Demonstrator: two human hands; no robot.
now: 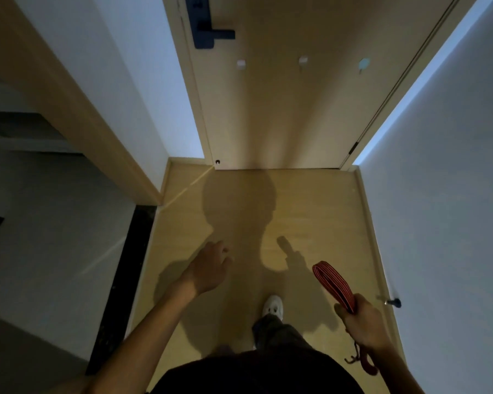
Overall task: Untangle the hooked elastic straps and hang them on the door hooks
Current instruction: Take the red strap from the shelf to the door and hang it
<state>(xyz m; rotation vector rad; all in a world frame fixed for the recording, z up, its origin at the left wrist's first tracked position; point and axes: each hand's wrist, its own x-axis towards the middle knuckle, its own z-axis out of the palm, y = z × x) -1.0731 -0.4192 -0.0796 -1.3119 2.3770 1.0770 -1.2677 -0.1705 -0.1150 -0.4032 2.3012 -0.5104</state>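
A pale wood-grain floor is seen running from the lower edge of the view up to the foot of a closed door. It is bordered on the right by a low skirting board of the same tone. On the left it is bordered by a dark stone threshold strip, beyond which a grey floor is laid. A white shoe is planted on the wood near the bottom centre, its toe pointed toward the door. A broad shadow of a person is cast across the boards. A small round metal fitting is seen at the door's lower left corner, just where the floor is met.
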